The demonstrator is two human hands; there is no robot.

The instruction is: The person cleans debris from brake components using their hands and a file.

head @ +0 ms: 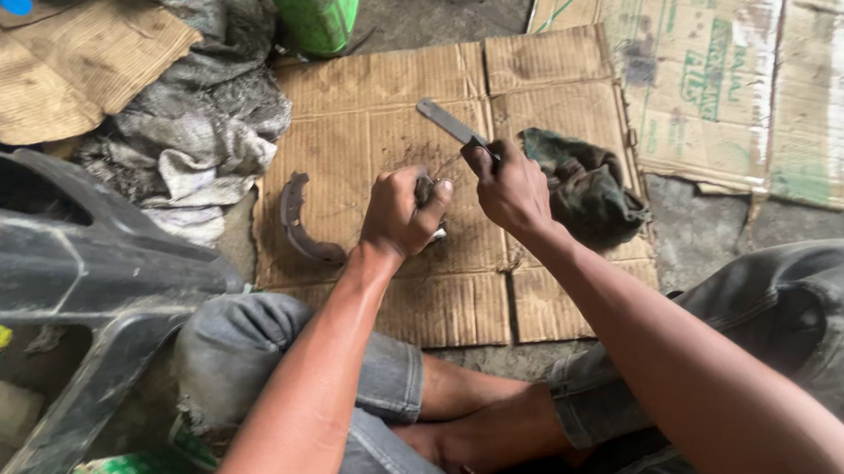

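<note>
My left hand [400,212] is closed around a small metal part [431,192] held above a flattened sheet of cardboard [363,102]; most of the part is hidden in my fist. My right hand [510,186] grips the handle of a flat grey metal file [449,122], whose blade points up and away to the left. The two hands are close together, almost touching. A curved grey brake shoe [298,223] lies on the cardboard just left of my left hand.
A dark green rag [587,188] lies on the cardboard right of my right hand. A pile of grey cloth [192,134] and a green plastic container [319,12] sit at the back left. Black plastic bodywork [58,272] is on the left. More cardboard [727,67] lies at right.
</note>
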